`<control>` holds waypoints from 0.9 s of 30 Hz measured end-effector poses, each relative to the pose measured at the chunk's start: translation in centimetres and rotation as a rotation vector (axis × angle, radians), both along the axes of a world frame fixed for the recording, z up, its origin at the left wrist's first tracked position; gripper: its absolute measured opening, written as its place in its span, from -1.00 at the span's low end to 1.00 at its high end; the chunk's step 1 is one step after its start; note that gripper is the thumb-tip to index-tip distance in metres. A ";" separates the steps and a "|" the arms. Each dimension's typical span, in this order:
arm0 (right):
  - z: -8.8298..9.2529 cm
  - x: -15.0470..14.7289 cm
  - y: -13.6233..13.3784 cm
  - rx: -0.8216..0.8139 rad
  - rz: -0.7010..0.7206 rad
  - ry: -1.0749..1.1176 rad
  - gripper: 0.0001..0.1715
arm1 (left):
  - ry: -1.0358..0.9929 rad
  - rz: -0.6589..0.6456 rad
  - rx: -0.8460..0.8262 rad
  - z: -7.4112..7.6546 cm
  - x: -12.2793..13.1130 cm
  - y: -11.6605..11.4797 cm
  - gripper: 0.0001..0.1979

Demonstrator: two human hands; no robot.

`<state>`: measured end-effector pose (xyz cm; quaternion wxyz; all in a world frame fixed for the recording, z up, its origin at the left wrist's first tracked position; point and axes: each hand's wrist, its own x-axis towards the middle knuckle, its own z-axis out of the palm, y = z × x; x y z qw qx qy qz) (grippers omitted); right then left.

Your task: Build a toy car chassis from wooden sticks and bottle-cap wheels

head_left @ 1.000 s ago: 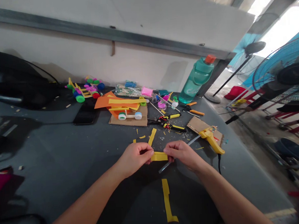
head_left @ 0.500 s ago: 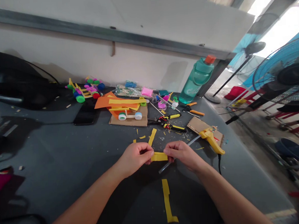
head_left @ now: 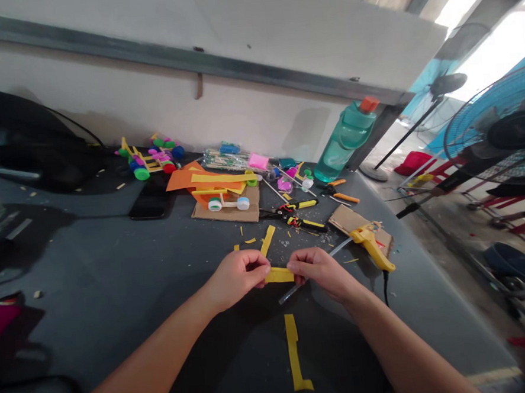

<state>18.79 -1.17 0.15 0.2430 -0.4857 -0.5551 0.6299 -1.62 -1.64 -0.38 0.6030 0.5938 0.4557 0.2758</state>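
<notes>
Between my two hands a short yellow paper strip (head_left: pixel 280 275) is stretched level, just above the table. My left hand (head_left: pixel 244 274) pinches its left end and my right hand (head_left: pixel 317 269) pinches its right end; the fingers hide both ends. Behind the left fingers lies another yellow strip (head_left: pixel 268 239). A clear glue stick (head_left: pixel 290 293) passes beneath my right hand and runs up to a yellow hot glue gun (head_left: pixel 370 248). Nearer to me, a cut yellow strip with notched edges (head_left: pixel 293 352) lies flat on the dark table.
A toy axle with bottle-cap wheels (head_left: pixel 228 204) rests on cardboard (head_left: pixel 201 214) by orange paper (head_left: pixel 179 179). Scissors with yellow-black handles (head_left: pixel 303 215), orange-handled pliers (head_left: pixel 345 196) and a green bottle (head_left: pixel 344 141) stand or lie beyond. A phone (head_left: pixel 149 200) lies left; a fan (head_left: pixel 507 128) is right.
</notes>
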 end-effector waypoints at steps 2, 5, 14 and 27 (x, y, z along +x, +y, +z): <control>0.0 0.0 0.0 0.007 0.001 -0.012 -0.68 | 0.008 0.000 0.001 0.1 0.0 0.0 -0.86; 0.0 0.0 0.0 0.050 0.024 -0.045 -0.67 | 0.020 0.002 0.006 0.2 0.0 0.0 -0.86; 0.3 -0.1 -0.2 0.127 0.073 -0.102 -0.71 | 0.021 -0.005 -0.015 0.2 0.0 0.0 -0.86; 0.3 -0.1 -0.2 0.078 0.074 -0.040 -0.77 | 0.015 -0.037 -0.010 0.2 0.0 0.0 -0.85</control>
